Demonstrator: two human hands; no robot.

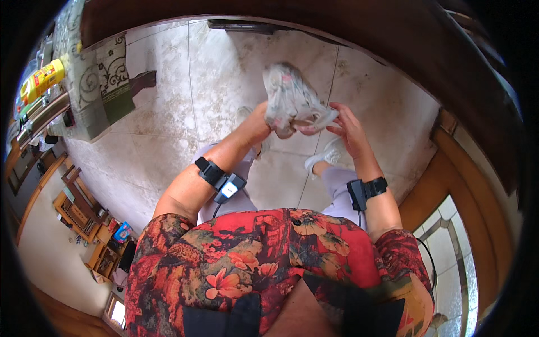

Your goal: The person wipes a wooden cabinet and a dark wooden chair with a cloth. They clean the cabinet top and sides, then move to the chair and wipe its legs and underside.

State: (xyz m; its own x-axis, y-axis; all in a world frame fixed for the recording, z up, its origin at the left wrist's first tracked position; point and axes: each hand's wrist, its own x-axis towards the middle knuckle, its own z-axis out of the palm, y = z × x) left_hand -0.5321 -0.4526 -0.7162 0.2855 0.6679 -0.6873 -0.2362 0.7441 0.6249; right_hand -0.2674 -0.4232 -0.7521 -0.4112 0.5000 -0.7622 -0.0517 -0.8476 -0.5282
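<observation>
A crumpled translucent plastic bag (292,94) hangs in the air above the tiled floor, with greenish and pinkish patches showing through it. My left hand (266,122) holds the bag from its left side; the fingers are mostly hidden behind or within the plastic. At the bag's right corner is my right hand (347,128), its fingers apart and slightly curled. Whether those fingertips touch the plastic cannot be made out. Each forearm wears a black strap with a small device, one on the left (229,189) and one on the right (358,194).
Pale stained floor tiles (164,97) lie below. A dark wooden edge (269,8) arcs across the top. On the left, a patterned cloth (111,63) hangs near a yellow bottle (42,80). A wooden door frame with glass (446,236) stands at the right.
</observation>
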